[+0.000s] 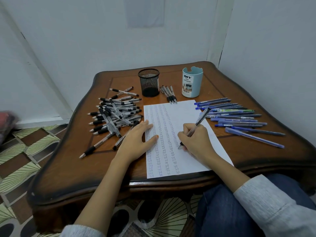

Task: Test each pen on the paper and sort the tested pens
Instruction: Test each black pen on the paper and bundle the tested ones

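While the wooden table (239, 151) sat in a pale-walled corner, R hand (196, 142) pinched a pen (199, 122), tip on paper (171, 113); L hand (136, 139) lay flat, fingers (147, 126) straight, on paper's left edge.

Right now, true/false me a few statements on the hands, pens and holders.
1. The right hand holds a pen with its tip on the paper. True.
2. The left hand grips a pen. False: it rests flat, fingers on the paper, holding nothing.
3. The mesh cup is packed with pens. False: no pens stand in it.
4. The blue pens lie right of the paper. True.
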Demonstrator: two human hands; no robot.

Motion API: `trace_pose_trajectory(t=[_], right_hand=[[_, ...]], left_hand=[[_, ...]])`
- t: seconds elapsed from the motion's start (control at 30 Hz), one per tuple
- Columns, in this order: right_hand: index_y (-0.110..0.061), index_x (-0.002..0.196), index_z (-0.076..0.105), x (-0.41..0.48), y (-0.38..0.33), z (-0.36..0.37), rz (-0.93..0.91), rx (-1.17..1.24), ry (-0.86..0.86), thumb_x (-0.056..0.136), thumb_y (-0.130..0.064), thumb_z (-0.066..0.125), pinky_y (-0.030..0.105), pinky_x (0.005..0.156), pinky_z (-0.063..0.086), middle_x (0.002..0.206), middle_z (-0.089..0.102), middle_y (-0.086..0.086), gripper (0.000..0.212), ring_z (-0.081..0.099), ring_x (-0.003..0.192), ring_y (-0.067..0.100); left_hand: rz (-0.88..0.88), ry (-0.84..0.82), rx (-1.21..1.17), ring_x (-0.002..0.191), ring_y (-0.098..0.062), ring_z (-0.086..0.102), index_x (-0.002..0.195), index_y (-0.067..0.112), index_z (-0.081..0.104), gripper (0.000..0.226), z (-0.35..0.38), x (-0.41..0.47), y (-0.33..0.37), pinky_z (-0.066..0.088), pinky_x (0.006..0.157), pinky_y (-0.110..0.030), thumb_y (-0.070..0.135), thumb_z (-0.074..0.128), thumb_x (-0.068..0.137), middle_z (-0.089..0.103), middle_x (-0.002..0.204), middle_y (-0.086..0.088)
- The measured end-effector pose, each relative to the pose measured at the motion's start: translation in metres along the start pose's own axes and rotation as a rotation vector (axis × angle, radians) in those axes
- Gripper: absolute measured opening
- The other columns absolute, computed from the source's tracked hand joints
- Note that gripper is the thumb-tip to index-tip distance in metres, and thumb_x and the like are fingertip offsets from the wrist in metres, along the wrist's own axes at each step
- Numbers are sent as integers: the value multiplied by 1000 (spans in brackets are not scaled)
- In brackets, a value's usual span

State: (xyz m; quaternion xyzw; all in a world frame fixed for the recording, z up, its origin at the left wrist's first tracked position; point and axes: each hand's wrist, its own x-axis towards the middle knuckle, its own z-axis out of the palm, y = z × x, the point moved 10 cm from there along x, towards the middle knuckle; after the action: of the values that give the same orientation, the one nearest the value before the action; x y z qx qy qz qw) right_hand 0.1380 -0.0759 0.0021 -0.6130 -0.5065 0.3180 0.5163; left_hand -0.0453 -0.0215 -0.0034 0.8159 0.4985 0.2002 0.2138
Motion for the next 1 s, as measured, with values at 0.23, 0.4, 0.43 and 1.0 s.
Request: trace_pose_trajectory(t=[0.23, 0.4, 0.43, 1.0], right_hand=[[-6, 57, 37, 2, 1, 2, -18, 53, -12, 82, 9, 57, 18, 38, 37, 51, 31, 7, 36, 47, 38, 18], [-8, 55, 35, 2, -1, 3, -45, 45, -5, 80, 12, 54, 17, 38, 35, 53, 34, 10, 37, 45, 35, 16], [-8, 55, 34, 3, -1, 3, -45, 47, -6, 80, 12, 54, 18, 38, 35, 52, 33, 9, 38, 44, 35, 16], [-4, 54, 37, 4, -1, -1, -71, 34, 18, 79, 10, 57, 24, 39, 38, 52, 33, 11, 35, 46, 35, 12]], left_hand=[[-3, 9, -1, 144, -9, 19, 145, 23, 40, 58, 0, -1, 0, 17, 115, -31, 45, 54, 93, 27, 156, 7], [-12, 3, -3, 144, -8, 18, 145, 24, 39, 58, 1, -1, -1, 17, 114, -31, 46, 54, 93, 26, 156, 8], [-14, 3, -3, 144, -8, 18, 145, 24, 39, 58, 1, -1, -2, 17, 114, -31, 46, 54, 93, 26, 156, 8], [-6, 3, -9, 144, -8, 19, 146, 23, 39, 59, 0, -1, 1, 18, 114, -31, 46, 53, 93, 26, 156, 8]])
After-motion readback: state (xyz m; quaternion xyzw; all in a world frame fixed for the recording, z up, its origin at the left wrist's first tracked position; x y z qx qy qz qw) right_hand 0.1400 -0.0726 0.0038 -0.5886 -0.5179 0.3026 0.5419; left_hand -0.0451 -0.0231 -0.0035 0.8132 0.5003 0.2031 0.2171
